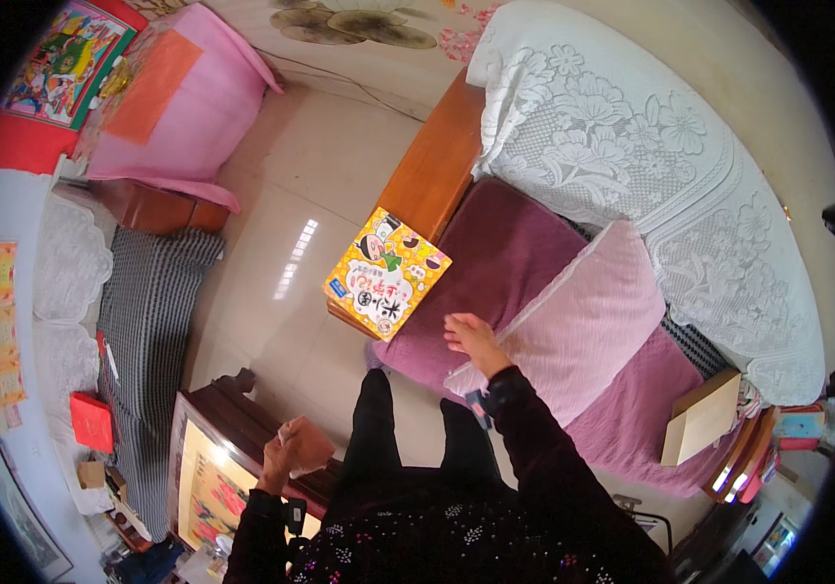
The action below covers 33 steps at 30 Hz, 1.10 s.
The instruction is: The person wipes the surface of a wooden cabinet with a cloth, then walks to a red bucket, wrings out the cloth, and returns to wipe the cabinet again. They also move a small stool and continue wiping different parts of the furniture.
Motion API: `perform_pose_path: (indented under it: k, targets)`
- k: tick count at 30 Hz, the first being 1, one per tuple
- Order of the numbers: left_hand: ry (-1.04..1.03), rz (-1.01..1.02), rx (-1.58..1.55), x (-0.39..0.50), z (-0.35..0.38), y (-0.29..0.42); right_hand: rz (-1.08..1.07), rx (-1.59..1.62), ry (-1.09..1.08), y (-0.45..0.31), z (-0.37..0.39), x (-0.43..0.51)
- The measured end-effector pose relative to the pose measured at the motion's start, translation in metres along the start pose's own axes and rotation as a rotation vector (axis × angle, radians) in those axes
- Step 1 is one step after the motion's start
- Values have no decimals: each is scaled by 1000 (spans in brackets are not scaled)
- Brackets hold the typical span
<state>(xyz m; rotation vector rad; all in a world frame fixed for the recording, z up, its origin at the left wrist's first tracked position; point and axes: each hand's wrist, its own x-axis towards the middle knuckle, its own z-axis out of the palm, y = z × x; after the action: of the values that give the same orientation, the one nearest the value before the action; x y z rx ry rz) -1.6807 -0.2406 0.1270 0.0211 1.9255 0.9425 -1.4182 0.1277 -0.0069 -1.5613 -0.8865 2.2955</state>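
Observation:
In my left hand (pixel 276 460) is a folded pinkish-brown cloth (pixel 313 447), held over the edge of a dark wooden table (pixel 271 416) with a flower-patterned top. My right hand (pixel 470 337) holds nothing, its fingers loosely apart above the purple sofa seat cover (pixel 497 248). Just beyond that hand rests a yellow illustrated box or book (pixel 392 274) bearing writing. It lies flat across the end of the wooden sofa armrest (pixel 428 160), and one corner overhangs the edge. Beside my right wrist spreads a pale pink striped cloth or cushion (pixel 585 314).
White floral lace (pixel 607 131) drapes the sofa's back. An opened cardboard box (pixel 702 420) sits at the sofa's far right end. Across the tiled floor (pixel 278 168) stand a pink-covered piece of furniture (pixel 191 109) and a second sofa with a striped dark cover (pixel 147 306).

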Motion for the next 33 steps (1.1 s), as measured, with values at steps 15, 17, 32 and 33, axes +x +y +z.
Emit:
perform_pose_path:
  k: [15,17,32,33]
  targets:
    - [-14,132,514,141,-184,-24,-318,105,407,3,127,26]
    - [-18,282,708,166,-198,-3,-251,241,359,-7,114,-11]
    - [-243,202,446,166,-89,94,-910,903,714,-54,-74,-158]
    - [-216,207,474,159,-77,97,-878,942,743,-48,-85,-155]
